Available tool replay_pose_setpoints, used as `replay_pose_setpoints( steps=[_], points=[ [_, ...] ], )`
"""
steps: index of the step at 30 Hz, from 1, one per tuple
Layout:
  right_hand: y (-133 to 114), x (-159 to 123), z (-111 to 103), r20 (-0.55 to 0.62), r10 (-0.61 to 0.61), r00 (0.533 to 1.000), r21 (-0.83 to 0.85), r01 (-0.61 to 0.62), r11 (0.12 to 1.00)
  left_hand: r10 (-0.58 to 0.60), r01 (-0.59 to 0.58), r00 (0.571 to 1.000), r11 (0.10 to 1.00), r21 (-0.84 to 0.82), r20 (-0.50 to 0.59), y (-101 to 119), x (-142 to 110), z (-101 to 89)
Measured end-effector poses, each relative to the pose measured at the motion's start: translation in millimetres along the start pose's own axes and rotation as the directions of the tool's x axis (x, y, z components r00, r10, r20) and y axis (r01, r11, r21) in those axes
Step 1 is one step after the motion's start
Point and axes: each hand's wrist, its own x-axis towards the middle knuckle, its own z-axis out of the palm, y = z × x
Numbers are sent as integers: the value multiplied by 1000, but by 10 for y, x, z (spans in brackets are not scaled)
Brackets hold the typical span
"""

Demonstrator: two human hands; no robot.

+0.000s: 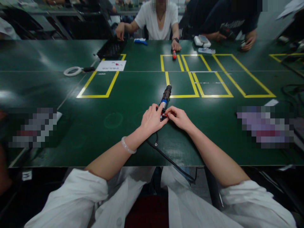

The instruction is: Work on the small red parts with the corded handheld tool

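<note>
A slim power tool (167,92) lies on the green table, its black tip pointing away from me. Behind the tip it has a blue band and a silver, motor-like section. My left hand (152,119) is wrapped over its near end, the forefinger stretched along the silver section. At that end my right hand (177,117) pinches a small red part (164,115), with thumb and forefinger close to my left thumb. Fingers partly hide the inner parts there. From beneath my left hand a black cable (169,158) runs over the table's front edge, beside a thin lead with a ring terminal (156,144).
Yellow tape rectangles (182,96) mark the table (133,142). A printed sheet (111,65), black tray (111,49) and coiled white cable (72,71) are at back left. Opposite, a person's hand (176,46) touches a red-handled object (174,55). Blurred-out items flank me.
</note>
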Motion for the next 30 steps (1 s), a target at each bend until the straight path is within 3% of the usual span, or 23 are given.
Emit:
replay_pose_setpoints(
  steps=[9, 15, 19, 23, 30],
  points=[
    [153, 38, 31, -33, 6, 999, 140, -1, 990, -24, 24, 1000, 1000, 20, 0, -52, 33, 16],
    [125, 19, -1, -12, 19, 1000, 120, -18, 993, -20, 17, 999, 998, 68, 39, -315, 6, -96],
    [87, 11, 5, -7, 24, 1000, 94, -23, 995, -97, 91, 994, 989, 113, 43, -718, -42, -181],
    [59, 7, 11, 8, 32, 999, 70, -32, 997, -229, 220, 973, 964, 152, 40, -1285, -118, -275],
    [12, -6, -4, 22, 40, 999, 17, -40, 999, -468, 445, 884, 857, 258, 28, -2249, -294, -531]
  ],
)
